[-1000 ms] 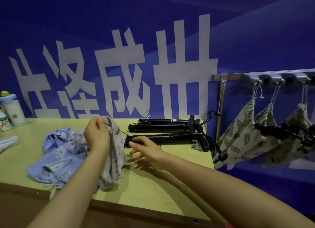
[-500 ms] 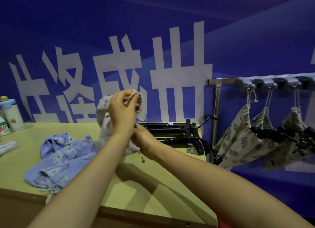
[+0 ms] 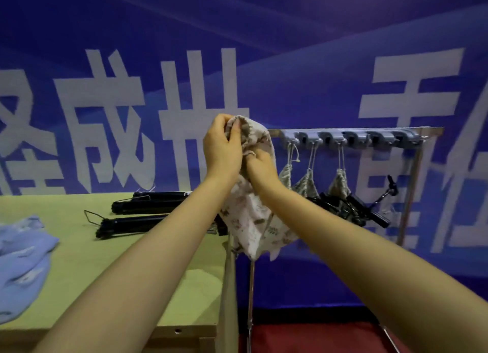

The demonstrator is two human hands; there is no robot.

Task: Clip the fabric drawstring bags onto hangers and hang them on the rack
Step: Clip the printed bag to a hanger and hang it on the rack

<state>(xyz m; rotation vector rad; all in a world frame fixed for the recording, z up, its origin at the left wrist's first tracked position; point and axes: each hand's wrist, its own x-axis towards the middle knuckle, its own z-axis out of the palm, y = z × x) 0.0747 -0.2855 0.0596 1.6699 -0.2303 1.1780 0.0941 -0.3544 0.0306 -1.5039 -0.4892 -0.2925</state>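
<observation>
A cream patterned drawstring bag [image 3: 250, 215] hangs in the air beyond the table's right edge. My left hand [image 3: 223, 148] grips its gathered top, and my right hand [image 3: 260, 165] grips the bag just below. Behind them stands the metal rack [image 3: 351, 138] with grey hooks. Three leaf-print bags [image 3: 306, 186] hang from it by their strings, with black clip hangers [image 3: 351, 211] attached. More black hangers [image 3: 142, 214] lie in two piles on the green table [image 3: 79, 260].
Blue floral fabric bags [image 3: 21, 263] lie heaped at the table's left. A blue banner wall [image 3: 317, 62] with large white characters runs close behind. The rack's legs stand on a red floor [image 3: 317, 338] right of the table.
Both hands lifted the cream bag off the table and carried it right, toward the rack. My right hand left the hangers and took hold of the bag. The view swung right.
</observation>
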